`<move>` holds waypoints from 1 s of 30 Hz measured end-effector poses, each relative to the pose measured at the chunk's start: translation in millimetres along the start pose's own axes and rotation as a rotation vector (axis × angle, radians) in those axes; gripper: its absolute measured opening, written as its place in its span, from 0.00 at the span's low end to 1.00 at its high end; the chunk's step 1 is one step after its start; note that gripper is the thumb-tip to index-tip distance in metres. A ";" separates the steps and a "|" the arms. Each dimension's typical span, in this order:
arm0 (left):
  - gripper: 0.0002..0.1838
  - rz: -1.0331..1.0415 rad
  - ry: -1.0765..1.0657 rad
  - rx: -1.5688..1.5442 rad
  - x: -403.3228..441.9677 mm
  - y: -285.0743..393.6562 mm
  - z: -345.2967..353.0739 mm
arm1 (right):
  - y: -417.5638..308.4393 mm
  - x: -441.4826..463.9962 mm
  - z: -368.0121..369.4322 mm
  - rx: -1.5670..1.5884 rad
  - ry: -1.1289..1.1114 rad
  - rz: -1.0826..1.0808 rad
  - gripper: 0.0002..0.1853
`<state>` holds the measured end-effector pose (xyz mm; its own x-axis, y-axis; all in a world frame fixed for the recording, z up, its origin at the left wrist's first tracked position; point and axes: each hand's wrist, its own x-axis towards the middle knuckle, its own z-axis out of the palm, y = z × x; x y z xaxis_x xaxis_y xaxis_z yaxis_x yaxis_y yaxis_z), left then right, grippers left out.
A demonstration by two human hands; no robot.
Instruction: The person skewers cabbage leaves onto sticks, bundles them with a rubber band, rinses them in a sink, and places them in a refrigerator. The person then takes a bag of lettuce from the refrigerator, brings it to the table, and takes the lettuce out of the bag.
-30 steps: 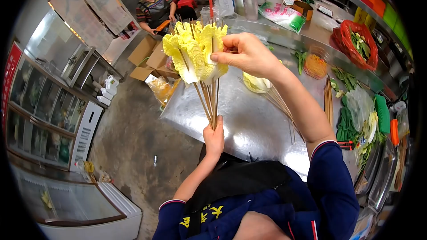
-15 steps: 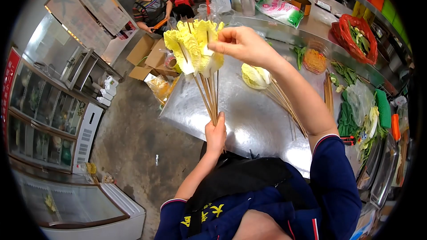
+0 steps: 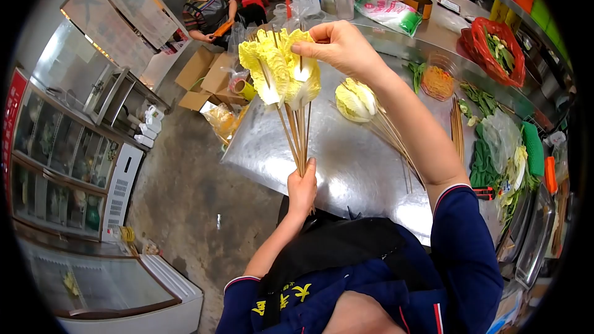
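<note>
My left hand [image 3: 302, 187] is closed round the lower ends of several wooden skewers [image 3: 296, 133]. Yellow-green cabbage leaves [image 3: 275, 68] are threaded on their upper ends, held upright over the table edge. With thumb and fingers pinched, my right hand [image 3: 331, 46] grips the upper edge of the rightmost leaf. Behind my right forearm lie more skewers [image 3: 393, 135] on the metal table, with a cabbage bundle [image 3: 356, 100] at their far end.
The steel table [image 3: 260, 148] also bears loose skewers [image 3: 457, 127], a tub of orange shreds [image 3: 438, 80] and greens [image 3: 484, 164] at right. A red basket [image 3: 495, 52] stands beyond. Cardboard boxes [image 3: 213, 77] and a seated person [image 3: 210, 6] are at back left.
The skewered leaves have shifted slightly right since half a second ago. My right hand has risen along the rightmost leaf to its upper edge. My left hand keeps its hold.
</note>
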<state>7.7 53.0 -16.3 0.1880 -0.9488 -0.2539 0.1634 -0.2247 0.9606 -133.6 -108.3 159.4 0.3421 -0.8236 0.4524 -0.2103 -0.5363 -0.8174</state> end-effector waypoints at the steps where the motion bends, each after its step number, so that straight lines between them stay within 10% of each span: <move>1: 0.23 -0.008 -0.004 -0.001 -0.2 0.2 0.6 | 2.9 0.7 -1.5 -0.003 -0.028 0.004 0.19; 12: 0.24 -0.113 -0.124 -0.138 1.5 15.0 -0.9 | 2.5 -5.2 -4.2 0.123 0.164 -0.040 0.19; 22: 0.25 -0.184 -0.311 -0.661 17.1 40.8 -36.8 | 50.8 -139.4 40.5 0.718 -0.156 0.655 0.21; 30: 0.26 0.098 -0.303 -0.984 27.5 78.5 -36.1 | 55.7 -180.9 99.9 0.593 -0.368 0.312 0.44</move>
<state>60.7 17.2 48.0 0.0136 -0.9999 -0.0092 0.9060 0.0084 0.4232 -115.7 29.3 -3.6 0.6524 -0.7504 0.1061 0.1442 -0.0145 -0.9894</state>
